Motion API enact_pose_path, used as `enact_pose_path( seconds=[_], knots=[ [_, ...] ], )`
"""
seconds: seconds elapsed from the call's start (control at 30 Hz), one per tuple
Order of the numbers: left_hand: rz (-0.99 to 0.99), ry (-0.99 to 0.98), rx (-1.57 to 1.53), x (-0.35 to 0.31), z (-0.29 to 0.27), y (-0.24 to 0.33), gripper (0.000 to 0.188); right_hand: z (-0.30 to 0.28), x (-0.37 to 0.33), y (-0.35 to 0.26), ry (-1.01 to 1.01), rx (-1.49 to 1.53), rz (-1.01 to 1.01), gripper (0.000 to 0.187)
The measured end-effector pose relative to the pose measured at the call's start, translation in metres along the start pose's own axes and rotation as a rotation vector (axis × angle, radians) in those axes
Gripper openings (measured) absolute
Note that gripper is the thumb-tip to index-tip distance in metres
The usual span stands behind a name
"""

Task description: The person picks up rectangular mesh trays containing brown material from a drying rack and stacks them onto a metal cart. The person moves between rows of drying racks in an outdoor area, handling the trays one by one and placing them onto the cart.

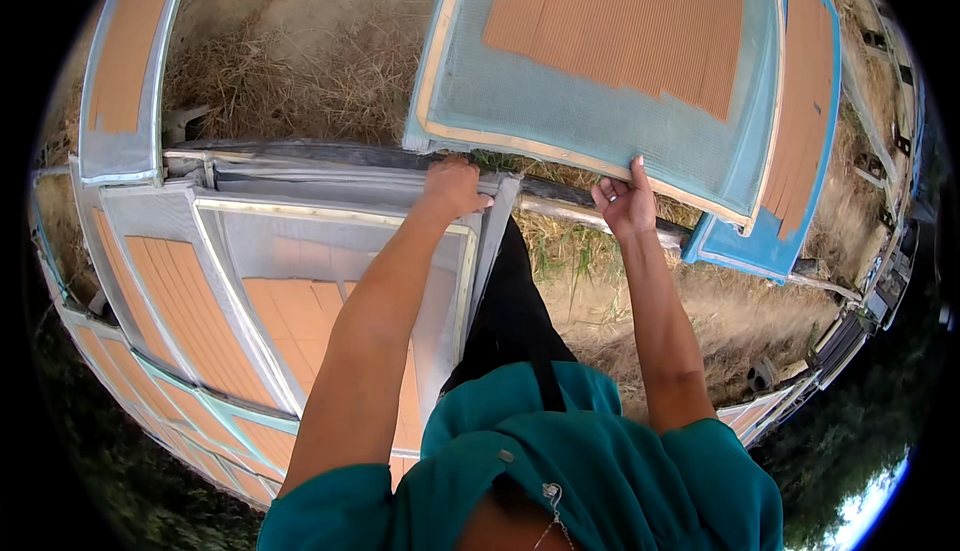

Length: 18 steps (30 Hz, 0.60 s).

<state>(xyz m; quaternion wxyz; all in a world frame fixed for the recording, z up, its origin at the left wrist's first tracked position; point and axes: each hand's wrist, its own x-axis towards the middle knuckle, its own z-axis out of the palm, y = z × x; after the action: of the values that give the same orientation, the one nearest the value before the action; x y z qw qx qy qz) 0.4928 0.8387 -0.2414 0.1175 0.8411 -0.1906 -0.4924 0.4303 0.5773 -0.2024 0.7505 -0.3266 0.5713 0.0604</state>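
A: State the largest items.
B: Dry grass ground; a row of mesh trays carrying orange sheets at left, already laid on the wooden rails.
A: Item in hand?
B: One blue-framed mesh tray, raised and tilted above the rails, not yet seated; another lies beneath it.
A: Hand state?
B: Left hand is closed over the tray's lower edge; right hand is clamped on that edge.

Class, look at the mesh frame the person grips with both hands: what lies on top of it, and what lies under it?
On the mesh frame lies an orange ribbed sheet. Under it, a blue frame pokes out; the ground beneath is hidden.
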Motion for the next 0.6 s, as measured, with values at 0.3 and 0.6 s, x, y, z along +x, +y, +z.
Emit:
enact_pose_path(
  seconds=[0.3, 0.6],
  knots=[
    [0.081, 0.190, -0.097, -0.045, -0.012, -0.008, 0.053, -0.001, 0.010, 0.008, 0.002, -0.046, 0.045, 0.032],
    [0.197, 0.524, -0.182, -0.089, -0.024, -0.003, 0.047, -0.001, -0.002, 0.101, -0.022, 0.016, 0.215, 0.029]
  ],
)
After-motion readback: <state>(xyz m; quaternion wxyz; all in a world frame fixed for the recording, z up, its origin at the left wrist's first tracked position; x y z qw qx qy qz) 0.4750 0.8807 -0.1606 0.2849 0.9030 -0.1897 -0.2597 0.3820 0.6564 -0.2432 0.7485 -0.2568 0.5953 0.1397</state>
